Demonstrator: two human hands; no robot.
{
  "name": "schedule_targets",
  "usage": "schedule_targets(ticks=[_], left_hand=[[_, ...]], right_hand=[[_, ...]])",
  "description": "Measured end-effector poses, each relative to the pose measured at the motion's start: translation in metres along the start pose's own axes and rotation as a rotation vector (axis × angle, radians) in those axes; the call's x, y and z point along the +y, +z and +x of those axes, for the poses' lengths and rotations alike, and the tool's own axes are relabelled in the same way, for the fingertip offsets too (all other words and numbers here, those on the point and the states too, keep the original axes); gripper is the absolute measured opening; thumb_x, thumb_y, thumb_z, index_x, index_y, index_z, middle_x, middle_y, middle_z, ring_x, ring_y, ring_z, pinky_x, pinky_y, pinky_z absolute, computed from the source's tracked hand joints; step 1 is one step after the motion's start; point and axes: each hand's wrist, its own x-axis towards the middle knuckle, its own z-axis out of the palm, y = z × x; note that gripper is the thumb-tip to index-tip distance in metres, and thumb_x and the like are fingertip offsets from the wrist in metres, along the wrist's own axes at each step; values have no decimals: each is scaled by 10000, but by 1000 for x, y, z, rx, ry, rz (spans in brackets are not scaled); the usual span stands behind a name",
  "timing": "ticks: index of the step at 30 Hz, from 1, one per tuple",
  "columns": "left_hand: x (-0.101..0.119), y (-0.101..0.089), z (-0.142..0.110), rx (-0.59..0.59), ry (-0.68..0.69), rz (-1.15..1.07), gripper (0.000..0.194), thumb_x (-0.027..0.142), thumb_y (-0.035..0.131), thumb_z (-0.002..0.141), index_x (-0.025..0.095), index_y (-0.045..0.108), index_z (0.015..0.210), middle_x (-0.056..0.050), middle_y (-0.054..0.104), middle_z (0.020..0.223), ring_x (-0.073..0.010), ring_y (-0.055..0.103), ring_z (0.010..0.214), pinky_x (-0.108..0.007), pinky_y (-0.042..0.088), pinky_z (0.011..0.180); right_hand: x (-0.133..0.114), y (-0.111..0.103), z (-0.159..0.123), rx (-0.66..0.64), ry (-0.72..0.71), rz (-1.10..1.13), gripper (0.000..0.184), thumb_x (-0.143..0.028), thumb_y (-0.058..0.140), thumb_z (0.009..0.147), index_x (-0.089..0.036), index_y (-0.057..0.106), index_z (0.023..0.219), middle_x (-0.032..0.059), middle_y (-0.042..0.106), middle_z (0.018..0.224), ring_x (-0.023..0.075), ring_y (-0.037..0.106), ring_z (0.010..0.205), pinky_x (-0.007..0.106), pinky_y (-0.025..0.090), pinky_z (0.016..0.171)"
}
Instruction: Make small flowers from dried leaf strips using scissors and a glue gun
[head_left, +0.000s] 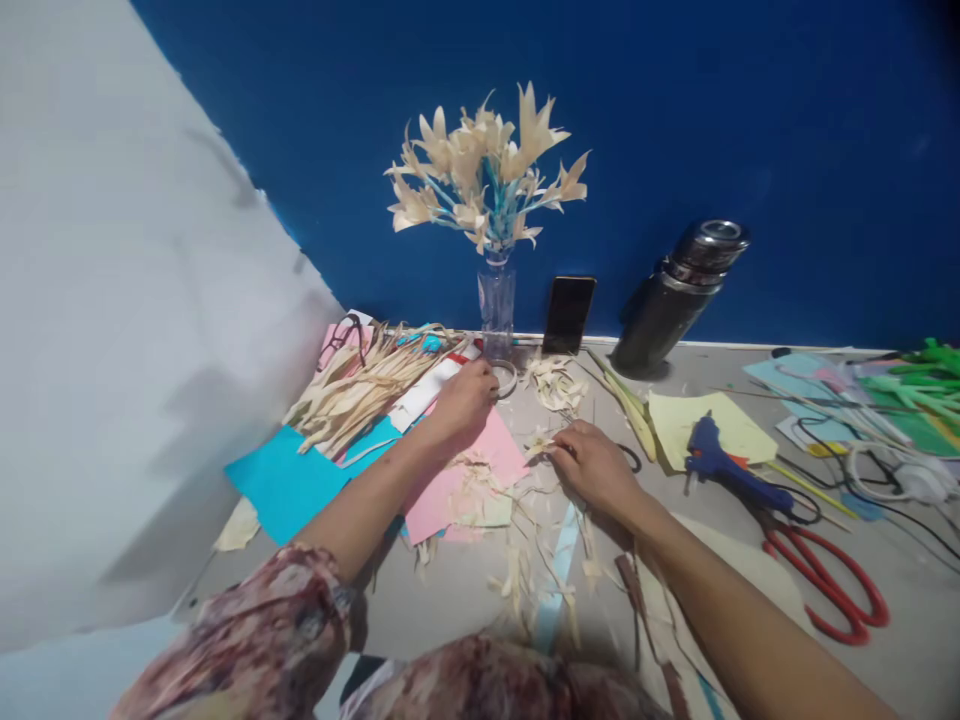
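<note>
My left hand (466,402) reaches across the pink paper (491,447), its fingers curled at the near side of a roll of tape (505,378). The fingertips are partly hidden, but they appear to grip the roll's edge. A small pale flower of dried husk (538,443) is pinched between the thumb and fingers of my right hand (594,462). Just beyond that hand lies a loose heap of pale husk strips (556,382). Thin husk scraps (517,572) are scattered below both hands, beside a light blue paper strip (559,572).
A clear bottle (496,300) holds a bouquet of husk flowers (480,165). Behind stand a phone (569,314) and a tilted dark flask (671,305). Dried husks (367,390) lie left. On the right are a blue glue gun (724,465), red-handled scissors (832,580) and cables (885,475).
</note>
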Motion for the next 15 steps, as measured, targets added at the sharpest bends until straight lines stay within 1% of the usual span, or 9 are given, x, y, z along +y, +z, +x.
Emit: schedule_targets(ticks=[3, 6, 10, 12, 13, 15], left_hand=[[0, -15, -4, 10, 3, -78, 179, 170, 542, 818, 167, 713, 765, -63, 641, 837, -180, 553, 752, -260, 455, 658], [3, -30, -16, -32, -101, -322, 69, 210, 638, 837, 173, 695, 848, -31, 665, 810, -144, 562, 701, -257, 440, 656], [13, -39, -36, -119, -211, -757, 185, 292, 762, 794, 156, 698, 902, -56, 690, 915, -132, 595, 757, -279, 479, 737], [20, -39, -45, -143, -284, -973, 228, 323, 786, 784, 150, 685, 892, -56, 680, 897, -127, 595, 740, -283, 490, 735], [23, -39, -49, -170, -319, -1066, 241, 346, 780, 793, 147, 675, 879, -54, 671, 872, -130, 594, 729, -292, 497, 730], [29, -35, -57, -219, -381, -1224, 242, 374, 746, 824, 155, 652, 864, -43, 644, 827, -139, 592, 699, -319, 512, 720]], right_hand=[[1, -2, 2, 8, 37, 18, 206, -250, 530, 952, -196, 710, 867, 58, 629, 888, 212, 579, 934, 289, 378, 794], [1, -3, 5, 7, 83, 31, 200, -248, 545, 938, -202, 708, 832, 50, 629, 863, 207, 588, 912, 285, 376, 765], [-1, -5, 6, 23, 133, 70, 156, -261, 593, 896, -212, 708, 803, 33, 642, 847, 195, 596, 850, 283, 369, 711], [-1, -9, 6, 75, 149, 133, 163, -271, 582, 897, -209, 710, 815, 35, 669, 867, 196, 603, 836, 292, 381, 716], [-2, -12, 6, 115, 160, 194, 179, -276, 570, 901, -204, 707, 811, 37, 681, 866, 195, 608, 825, 298, 391, 721], [-4, -19, 5, 178, 179, 400, 209, -299, 561, 904, -191, 695, 786, 41, 691, 832, 191, 614, 785, 305, 414, 714]])
